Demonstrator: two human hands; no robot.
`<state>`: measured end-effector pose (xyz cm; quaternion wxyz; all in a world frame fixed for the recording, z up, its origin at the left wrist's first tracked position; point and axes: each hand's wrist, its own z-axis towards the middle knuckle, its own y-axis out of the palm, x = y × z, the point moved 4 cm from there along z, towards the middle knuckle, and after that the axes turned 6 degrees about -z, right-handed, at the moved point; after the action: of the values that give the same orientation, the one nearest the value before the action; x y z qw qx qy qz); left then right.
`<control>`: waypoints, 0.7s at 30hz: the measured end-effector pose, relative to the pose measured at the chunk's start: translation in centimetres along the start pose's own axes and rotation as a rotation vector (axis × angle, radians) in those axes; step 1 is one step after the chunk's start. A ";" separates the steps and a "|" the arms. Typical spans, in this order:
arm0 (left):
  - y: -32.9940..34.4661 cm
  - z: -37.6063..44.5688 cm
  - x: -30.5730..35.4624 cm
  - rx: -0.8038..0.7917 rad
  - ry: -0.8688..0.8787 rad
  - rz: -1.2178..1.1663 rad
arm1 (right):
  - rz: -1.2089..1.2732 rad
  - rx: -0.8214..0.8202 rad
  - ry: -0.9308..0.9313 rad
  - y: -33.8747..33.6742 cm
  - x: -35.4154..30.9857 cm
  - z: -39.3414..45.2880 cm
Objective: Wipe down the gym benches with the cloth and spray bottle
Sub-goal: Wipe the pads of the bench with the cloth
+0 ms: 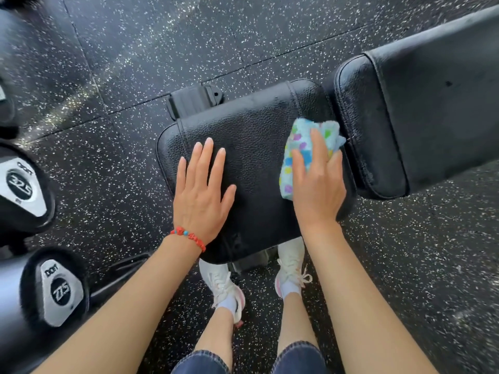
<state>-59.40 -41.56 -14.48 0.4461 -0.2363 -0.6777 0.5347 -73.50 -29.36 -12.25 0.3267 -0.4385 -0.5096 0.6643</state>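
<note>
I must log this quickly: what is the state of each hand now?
Left hand: open, flat on the seat pad, holding nothing.
Right hand: pressing the cloth on the same pad, fingers partly curled over it.

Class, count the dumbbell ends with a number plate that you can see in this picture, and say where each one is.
2. One dumbbell end marked 32.5 lies at the left edge, mid-height; another dumbbell end sits below it, lower left. More may lie outside the frame.

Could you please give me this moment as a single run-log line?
step: wiping seat pad | right hand: pressing cloth at pad's right edge | left hand: flat on pad, empty | spray bottle: not in view
</note>
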 end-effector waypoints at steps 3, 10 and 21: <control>-0.1 0.0 0.0 -0.008 0.007 -0.012 | -0.025 -0.028 0.014 -1.2 2.8 -4.5; -0.6 -1.1 -0.9 0.038 -0.040 -0.026 | -0.007 -0.034 0.051 -1.2 2.3 -4.6; -0.2 -3.4 -2.3 0.153 -0.185 -0.052 | 0.027 -0.028 -0.362 1.0 -6.0 -5.1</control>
<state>-55.32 -41.73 -15.04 0.4120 -0.1338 -0.6790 0.5927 -66.37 -32.94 -12.21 0.2147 -0.3228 -0.5634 0.7296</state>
